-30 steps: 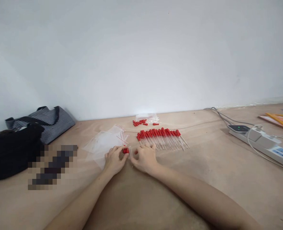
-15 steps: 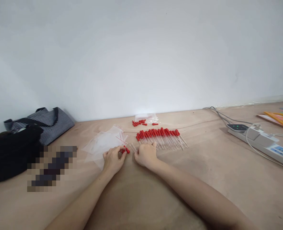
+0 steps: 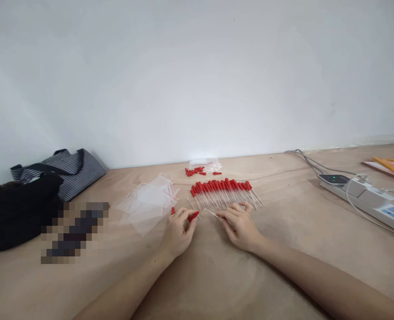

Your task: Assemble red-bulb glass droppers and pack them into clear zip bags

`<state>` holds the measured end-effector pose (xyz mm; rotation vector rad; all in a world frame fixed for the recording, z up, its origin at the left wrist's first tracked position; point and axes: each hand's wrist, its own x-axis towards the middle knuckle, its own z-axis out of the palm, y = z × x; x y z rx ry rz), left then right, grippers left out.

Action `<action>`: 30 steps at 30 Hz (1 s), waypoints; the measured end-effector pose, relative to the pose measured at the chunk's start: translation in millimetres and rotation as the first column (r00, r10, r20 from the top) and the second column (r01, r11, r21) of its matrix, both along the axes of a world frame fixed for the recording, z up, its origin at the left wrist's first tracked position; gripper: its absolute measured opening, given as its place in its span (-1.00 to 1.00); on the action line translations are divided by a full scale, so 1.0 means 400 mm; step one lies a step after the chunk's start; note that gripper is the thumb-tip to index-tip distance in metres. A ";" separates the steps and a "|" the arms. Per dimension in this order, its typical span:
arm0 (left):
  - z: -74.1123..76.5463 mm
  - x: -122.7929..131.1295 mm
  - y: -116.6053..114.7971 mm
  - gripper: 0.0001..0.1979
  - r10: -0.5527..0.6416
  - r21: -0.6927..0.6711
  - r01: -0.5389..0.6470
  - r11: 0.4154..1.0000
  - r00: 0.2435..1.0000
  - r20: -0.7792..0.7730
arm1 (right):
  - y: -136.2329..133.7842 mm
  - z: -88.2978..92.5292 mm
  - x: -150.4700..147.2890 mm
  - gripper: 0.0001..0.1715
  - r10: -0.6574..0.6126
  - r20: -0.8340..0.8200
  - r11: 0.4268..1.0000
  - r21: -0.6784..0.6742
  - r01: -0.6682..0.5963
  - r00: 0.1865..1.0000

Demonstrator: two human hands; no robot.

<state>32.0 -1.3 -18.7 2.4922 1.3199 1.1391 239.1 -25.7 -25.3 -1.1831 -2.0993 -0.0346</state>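
My left hand (image 3: 180, 232) is pinched around a red rubber bulb (image 3: 193, 216), whose end points toward my right hand. Another red piece (image 3: 173, 210) peeks out beside its fingers, partly hidden. Between the fingertips of my right hand (image 3: 242, 227) is a thin clear tube (image 3: 211, 213), its free end aimed left at the bulb. Just beyond the hands lies a row of droppers (image 3: 224, 186), clear tubes with red bulbs on their far ends. One or more bare clear tubes (image 3: 191, 204) lie at the row's left end.
Clear zip bags (image 3: 143, 200) are piled left of the row. Loose red bulbs (image 3: 194, 171) and a small clear bag (image 3: 203, 163) lie near the wall. A striped bag (image 3: 80, 173) and black bag (image 3: 20, 218) stand at left, a power strip (image 3: 373, 200) with cables at right.
My right hand has moved right, away from the row's left end, and now shows a clear tube in its fingers. My left hand has shifted right and slightly nearer with the red bulb.
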 end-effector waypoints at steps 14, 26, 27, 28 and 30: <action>0.004 0.007 -0.014 -0.84 -0.028 -0.039 0.026 0.999 0.998 -0.052 | 0.004 0.010 -0.016 -0.71 0.010 0.047 0.996 -0.090 -0.006 0.999; 0.001 0.007 -0.022 -0.83 -0.079 -0.090 0.075 0.993 0.996 -0.035 | 0.016 -0.005 -0.009 -0.71 0.086 0.092 0.995 0.049 -0.091 0.992; 0.002 0.007 -0.023 -0.83 -0.088 -0.099 0.084 0.992 0.995 -0.043 | 0.018 -0.003 -0.006 -0.71 0.094 0.117 0.992 0.073 -0.103 0.989; 0.003 0.006 -0.024 -0.83 -0.097 -0.107 0.091 0.990 0.994 -0.051 | 0.019 -0.001 -0.003 -0.70 0.103 0.145 0.988 0.100 -0.119 0.984; 0.004 0.005 -0.027 -0.82 -0.115 -0.115 0.107 0.988 0.991 -0.068 | 0.021 0.005 0.001 -0.69 0.124 0.191 0.976 0.152 -0.154 0.974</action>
